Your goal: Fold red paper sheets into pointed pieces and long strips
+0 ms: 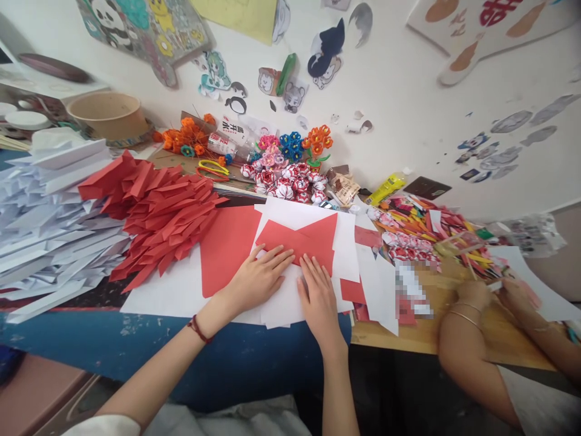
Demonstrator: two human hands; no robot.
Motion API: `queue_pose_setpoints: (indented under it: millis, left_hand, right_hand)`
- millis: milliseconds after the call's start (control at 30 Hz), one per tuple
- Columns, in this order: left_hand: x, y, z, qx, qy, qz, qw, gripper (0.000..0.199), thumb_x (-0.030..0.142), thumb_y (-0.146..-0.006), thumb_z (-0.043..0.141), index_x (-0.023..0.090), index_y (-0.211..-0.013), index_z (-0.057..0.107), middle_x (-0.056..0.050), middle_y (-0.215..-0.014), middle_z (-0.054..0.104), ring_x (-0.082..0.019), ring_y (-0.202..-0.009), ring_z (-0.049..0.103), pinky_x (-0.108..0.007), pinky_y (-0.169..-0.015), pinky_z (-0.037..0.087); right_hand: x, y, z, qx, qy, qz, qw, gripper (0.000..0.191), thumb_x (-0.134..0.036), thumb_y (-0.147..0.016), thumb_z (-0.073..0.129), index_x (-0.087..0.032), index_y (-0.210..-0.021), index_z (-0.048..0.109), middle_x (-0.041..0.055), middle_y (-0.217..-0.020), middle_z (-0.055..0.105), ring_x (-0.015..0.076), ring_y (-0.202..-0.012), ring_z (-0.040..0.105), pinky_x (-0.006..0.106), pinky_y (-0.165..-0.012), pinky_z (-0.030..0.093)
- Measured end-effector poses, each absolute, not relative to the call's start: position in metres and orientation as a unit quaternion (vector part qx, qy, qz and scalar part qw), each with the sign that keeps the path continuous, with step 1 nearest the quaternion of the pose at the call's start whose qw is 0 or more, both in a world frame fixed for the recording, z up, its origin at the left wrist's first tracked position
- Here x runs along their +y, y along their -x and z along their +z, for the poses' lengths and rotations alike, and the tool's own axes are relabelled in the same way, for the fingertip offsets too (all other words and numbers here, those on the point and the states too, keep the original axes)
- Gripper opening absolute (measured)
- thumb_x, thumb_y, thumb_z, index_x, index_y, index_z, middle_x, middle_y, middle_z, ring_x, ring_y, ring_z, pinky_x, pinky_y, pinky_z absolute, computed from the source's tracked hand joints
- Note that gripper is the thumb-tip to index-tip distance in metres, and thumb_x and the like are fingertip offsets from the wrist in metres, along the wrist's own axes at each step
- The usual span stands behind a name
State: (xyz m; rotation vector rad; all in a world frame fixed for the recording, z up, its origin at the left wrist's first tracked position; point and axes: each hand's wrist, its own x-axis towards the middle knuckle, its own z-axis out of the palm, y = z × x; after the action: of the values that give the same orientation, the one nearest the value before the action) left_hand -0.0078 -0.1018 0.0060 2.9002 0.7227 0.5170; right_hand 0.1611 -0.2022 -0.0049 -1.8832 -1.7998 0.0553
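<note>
A folded red paper [304, 242] lies on white sheets [342, 227] at the middle of the table, its upper edge making a V between two raised points. My left hand [261, 278] rests flat on its lower left part, fingers stretched toward the right. Lying on the lower edge of the same paper, my right hand [318, 290] has its fingers extended up and slightly apart. Neither hand grips anything. A flat red sheet [224, 248] is just left of the folded one, partly beneath my left forearm and hand.
Piles of folded red strips [167, 212] and white strips [49, 218] fill the left. Paper flowers [290, 178] stand behind, near a yellow bottle [388, 188]. At the right, another person's hands [474, 297] work beside colourful paper strips [424, 224].
</note>
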Motion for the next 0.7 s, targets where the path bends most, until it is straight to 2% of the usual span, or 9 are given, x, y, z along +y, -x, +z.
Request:
queue_pose_setpoints:
  millis: [333, 567, 700]
  left_hand:
    - [-0.108, 0.008, 0.011, 0.253, -0.948, 0.184, 0.050, 0.049, 0.028, -0.096, 0.034, 0.024, -0.145, 0.035, -0.006, -0.146, 0.044, -0.023, -0.135, 0.039, -0.045, -0.110, 0.027]
    - [-0.103, 0.013, 0.004, 0.312, -0.928, 0.204, 0.029, 0.046, 0.023, -0.096, 0.034, 0.014, -0.141, 0.041, -0.011, -0.144, 0.046, -0.024, -0.134, 0.041, -0.044, -0.111, 0.031]
    - [-0.098, 0.023, 0.002, 0.345, -0.911, 0.224, 0.022, 0.044, 0.021, -0.096, 0.034, 0.014, -0.138, 0.046, -0.012, -0.141, 0.049, -0.025, -0.131, 0.045, -0.047, -0.112, 0.031]
  right_hand:
    - [-0.201, -0.166, -0.001, -0.671, 0.694, 0.026, 0.261, 0.047, -0.029, -0.097, 0.036, -0.027, -0.144, 0.037, 0.0027, -0.148, 0.041, 0.0232, -0.140, 0.032, 0.052, -0.115, 0.025]
    - [-0.200, -0.168, 0.000, -0.674, 0.690, 0.042, 0.261, 0.045, -0.028, -0.097, 0.038, -0.026, -0.142, 0.041, 0.0026, -0.148, 0.041, 0.0223, -0.140, 0.031, 0.051, -0.115, 0.026]
    - [-0.200, -0.168, 0.002, -0.671, 0.691, 0.047, 0.263, 0.045, -0.028, -0.096, 0.039, -0.026, -0.141, 0.042, 0.0021, -0.148, 0.041, 0.0221, -0.141, 0.030, 0.051, -0.116, 0.026]
